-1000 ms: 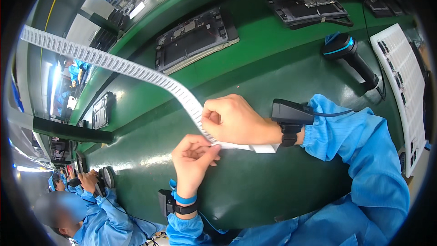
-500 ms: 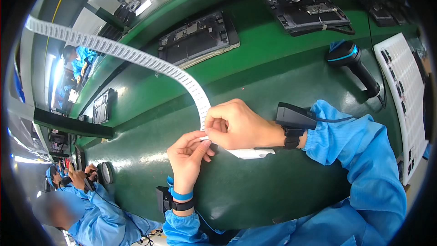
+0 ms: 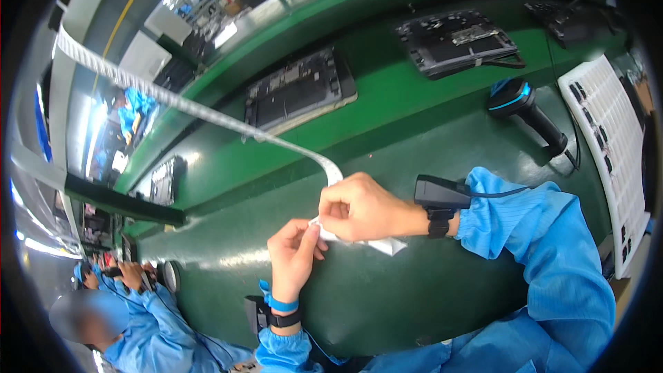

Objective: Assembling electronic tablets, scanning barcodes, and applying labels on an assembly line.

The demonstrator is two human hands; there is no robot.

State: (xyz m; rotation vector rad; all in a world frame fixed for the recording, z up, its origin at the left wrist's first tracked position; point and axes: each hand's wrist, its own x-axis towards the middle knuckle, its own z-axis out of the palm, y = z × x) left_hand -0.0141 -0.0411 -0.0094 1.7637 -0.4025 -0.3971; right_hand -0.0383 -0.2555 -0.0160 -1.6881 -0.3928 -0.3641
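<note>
A long white strip of labels (image 3: 207, 114) was pinched near its lower end by both hands above the green bench (image 3: 428, 290). The right hand (image 3: 362, 207) was closed on the strip from above, and the left hand (image 3: 293, 259) was closed on it from below with fingertips at its edge; a short tail (image 3: 383, 245) was left hanging just past the right hand.

A tear or a crease was judged the likeliest fault, should the hands be pulled apart unevenly, and a label could be stuck to a finger.

The strip's long axis was run from the hands up and to the left, out towards the upper left rim. A hand scanner (image 3: 528, 114) was seen standing well apart on the right.
</note>
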